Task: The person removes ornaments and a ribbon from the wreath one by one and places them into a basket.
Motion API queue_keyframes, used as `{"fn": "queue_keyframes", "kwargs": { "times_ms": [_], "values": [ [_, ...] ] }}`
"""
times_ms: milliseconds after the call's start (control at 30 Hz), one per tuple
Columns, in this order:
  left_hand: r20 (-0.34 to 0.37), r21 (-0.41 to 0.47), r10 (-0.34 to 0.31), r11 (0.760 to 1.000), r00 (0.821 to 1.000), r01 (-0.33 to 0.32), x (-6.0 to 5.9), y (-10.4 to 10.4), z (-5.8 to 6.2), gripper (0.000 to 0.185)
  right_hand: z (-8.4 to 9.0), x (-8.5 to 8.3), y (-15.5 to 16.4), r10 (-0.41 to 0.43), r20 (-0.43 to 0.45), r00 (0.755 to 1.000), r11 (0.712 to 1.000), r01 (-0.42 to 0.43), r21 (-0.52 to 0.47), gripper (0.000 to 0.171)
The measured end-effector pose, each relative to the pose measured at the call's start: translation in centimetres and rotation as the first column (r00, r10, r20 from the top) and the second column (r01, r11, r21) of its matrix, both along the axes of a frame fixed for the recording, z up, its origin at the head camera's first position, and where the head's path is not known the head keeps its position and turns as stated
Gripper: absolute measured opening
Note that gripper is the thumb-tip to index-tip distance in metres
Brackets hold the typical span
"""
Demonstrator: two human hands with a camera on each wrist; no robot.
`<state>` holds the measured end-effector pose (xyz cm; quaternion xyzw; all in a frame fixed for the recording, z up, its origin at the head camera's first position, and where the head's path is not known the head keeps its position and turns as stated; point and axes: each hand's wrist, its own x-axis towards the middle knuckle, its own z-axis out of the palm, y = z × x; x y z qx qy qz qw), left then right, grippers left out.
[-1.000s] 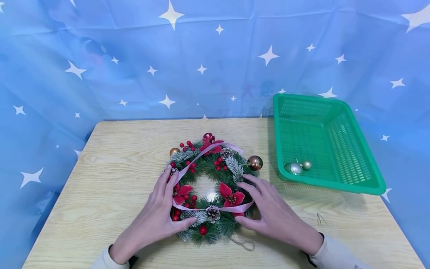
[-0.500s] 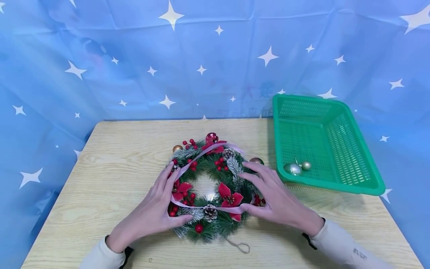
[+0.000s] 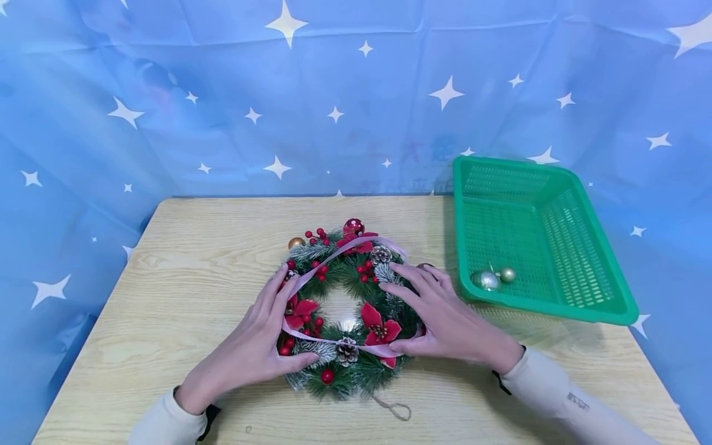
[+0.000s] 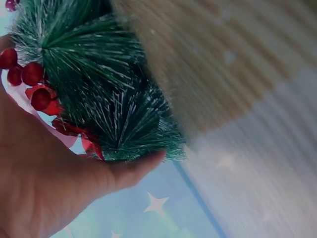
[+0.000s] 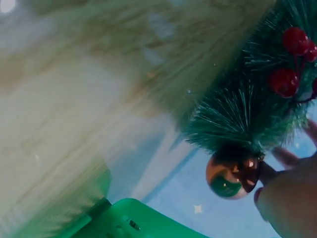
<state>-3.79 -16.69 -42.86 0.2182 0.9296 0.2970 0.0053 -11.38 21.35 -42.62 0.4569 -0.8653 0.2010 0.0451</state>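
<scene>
A green Christmas wreath (image 3: 356,374), dressed with red flowers, berries, pinecones and frosted sprigs, lies on the table. My left hand (image 3: 253,343) holds its left side, thumb toward the front; the left wrist view shows that thumb along the outer needles. On the opposite side my right hand (image 3: 445,315) grips the rim, fingers over the needles and thumb beside a red flower (image 3: 379,324). A pink ribbon (image 3: 319,262) loops over the wreath and passes under both hands. A copper bauble (image 5: 233,173) hangs near the right fingers, mostly hidden in the head view.
A green plastic basket (image 3: 547,309) stands at the table's right, with a silver bauble (image 3: 486,280) and a smaller pale one (image 3: 507,275) inside. A twine loop (image 3: 397,410) trails from the wreath's front. A blue starry cloth (image 3: 311,74) hangs behind the wooden table (image 3: 183,278).
The wreath has turned slightly clockwise, its top shifting right and its front left. My right hand has shifted along the right side, covering most of the copper bauble.
</scene>
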Motion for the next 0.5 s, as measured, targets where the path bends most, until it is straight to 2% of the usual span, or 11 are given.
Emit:
{"fn": "queue_keyframes", "kwargs": {
  "times_ms": [167,300,500],
  "values": [
    [-0.007,-0.018,0.085,0.996,0.996,-0.086,0.9,0.1,0.2,0.131,-0.5,0.4,-0.3,-0.011,-0.007,1.0,1.0,0.011,0.026,0.095],
    [-0.022,-0.033,0.172,0.984,0.985,-0.173,1.7,0.3,0.5,0.128,-0.7,0.9,-0.5,-0.031,-0.039,0.999,0.999,0.032,0.04,0.095],
    [0.031,-0.033,0.272,0.962,0.962,-0.272,2.7,1.2,0.9,0.131,-0.8,2.1,-1.2,-0.098,-0.053,0.994,0.994,0.1,0.039,0.096]
  ]
}}
